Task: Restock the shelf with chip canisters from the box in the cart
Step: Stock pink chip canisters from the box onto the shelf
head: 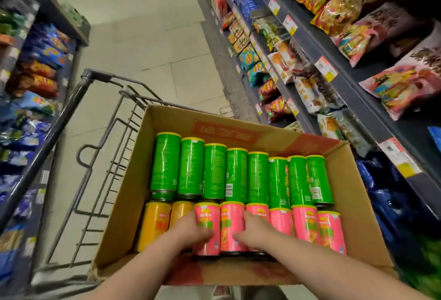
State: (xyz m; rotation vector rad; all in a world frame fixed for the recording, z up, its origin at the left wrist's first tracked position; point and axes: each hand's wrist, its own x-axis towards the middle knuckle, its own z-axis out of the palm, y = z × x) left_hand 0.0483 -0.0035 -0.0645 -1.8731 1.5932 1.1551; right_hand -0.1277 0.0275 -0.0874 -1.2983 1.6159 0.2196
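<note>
Flanking the pale tiled floor (148, 37), dark snack shelves (353, 94), cart (95, 75) between.

A cardboard box (128, 194) sits in the cart (47, 144) between the left shelf (35, 80) and the right shelf (353, 94), holding a far row of canisters (238, 175) and a near row of canisters (305, 223), all on their sides, with the left hand (188, 229) and right hand (256, 230) side by side on the latter.

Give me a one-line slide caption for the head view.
Left hand and right hand grip two pink canisters in the cardboard box in the cart, green canisters behind, snack shelves alongside.
</note>
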